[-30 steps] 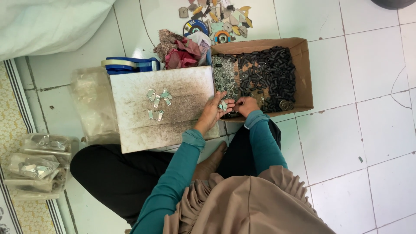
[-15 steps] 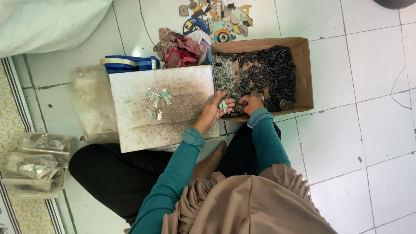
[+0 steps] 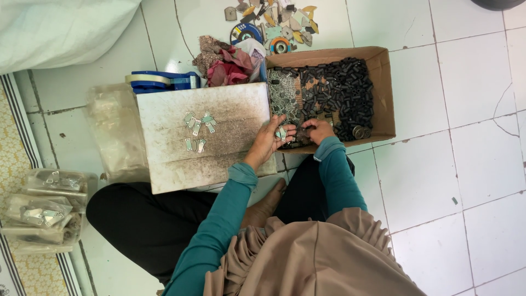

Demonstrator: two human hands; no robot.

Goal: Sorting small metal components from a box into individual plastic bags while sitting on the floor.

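Note:
I sit on a tiled floor in teal sleeves. My left hand (image 3: 272,138) cups several small silvery metal pieces at the near left corner of a cardboard box (image 3: 384,87). My right hand (image 3: 319,130) reaches into the same box, fingers curled among small black tube-shaped parts (image 3: 339,90); whether it grips one I cannot tell. A heap of silvery metal pieces (image 3: 281,94) fills the box's left side. A worn white board (image 3: 219,159) lies left of the box, with several silvery pieces (image 3: 198,125) laid out on it.
A blue tape dispenser (image 3: 161,81) and crumpled cloth (image 3: 226,64) lie behind the board. Scattered scraps and discs (image 3: 271,24) sit beyond the box. Clear bags of parts (image 3: 41,211) are stacked at left, next to a patterned mat. A white sack (image 3: 60,27) lies top left.
Both hands have stayed at the box's near left corner, with only small finger movements. The view has barely shifted.

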